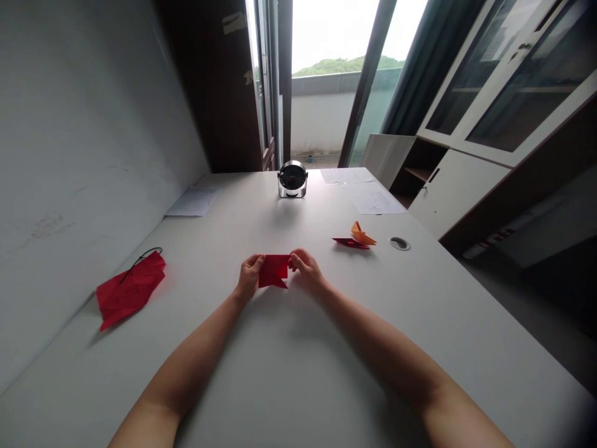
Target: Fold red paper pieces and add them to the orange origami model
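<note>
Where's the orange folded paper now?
Head view, right side of the white table: the orange folded paper sits beyond the right hand, by a red folded piece, left of the round hole.

Mid-frame, your left hand and right hand pinch a folded red paper at opposite sides over the bench. A creased red piece lies at left; a red fold and an orange fold sit right of centre, a round black device at upper centre.
</note>
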Demonstrator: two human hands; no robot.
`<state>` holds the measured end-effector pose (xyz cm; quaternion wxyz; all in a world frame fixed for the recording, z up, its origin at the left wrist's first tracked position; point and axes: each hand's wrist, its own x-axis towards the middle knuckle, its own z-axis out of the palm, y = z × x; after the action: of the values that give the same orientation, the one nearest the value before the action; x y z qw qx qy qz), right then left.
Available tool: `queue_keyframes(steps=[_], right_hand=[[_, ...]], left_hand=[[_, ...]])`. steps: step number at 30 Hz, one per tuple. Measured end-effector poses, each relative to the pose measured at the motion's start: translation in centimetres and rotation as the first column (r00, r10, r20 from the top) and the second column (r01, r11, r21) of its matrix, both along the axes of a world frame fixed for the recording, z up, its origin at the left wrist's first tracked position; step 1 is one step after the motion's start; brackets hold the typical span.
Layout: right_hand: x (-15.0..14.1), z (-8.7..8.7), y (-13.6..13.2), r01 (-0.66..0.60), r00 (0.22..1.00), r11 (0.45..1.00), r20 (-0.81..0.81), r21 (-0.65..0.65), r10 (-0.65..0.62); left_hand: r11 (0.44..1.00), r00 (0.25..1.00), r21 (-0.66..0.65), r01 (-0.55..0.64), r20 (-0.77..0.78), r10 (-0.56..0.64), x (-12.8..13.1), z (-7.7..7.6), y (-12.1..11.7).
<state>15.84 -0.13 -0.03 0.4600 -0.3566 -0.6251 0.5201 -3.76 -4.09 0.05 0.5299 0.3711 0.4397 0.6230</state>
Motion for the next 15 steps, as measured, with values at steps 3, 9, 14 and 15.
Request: queue_keyframes(steps=[3,9,14,15], right_hand=[[-0.2,0.2,-0.5,-0.052,0.998,0.998,0.025,0.041,0.051],[-0.5,0.5,-1.3,-0.129,0.990,0.992,0.053,0.003,0.129],[-0.5,-0.1,-0.9,-0.228,0.969,0.973,-0.088,0.027,0.229],[-0.5,-0.2,-0.8,-0.193,0.975,0.981,-0.108,0.027,0.195]], left_hand=[[1.000,1.000,0.007,-0.019,0.008,0.019,-0.3,-0.1,0.2],[1.000,0.997,0.017,0.014,0.076,-0.015,-0.8,-0.4,0.4],[1.000,0.997,0.019,0.018,0.073,-0.019,-1.1,-0.3,0.6],[1.000,0.997,0.018,0.026,0.071,-0.027,-1.1,-0.2,0.6]])
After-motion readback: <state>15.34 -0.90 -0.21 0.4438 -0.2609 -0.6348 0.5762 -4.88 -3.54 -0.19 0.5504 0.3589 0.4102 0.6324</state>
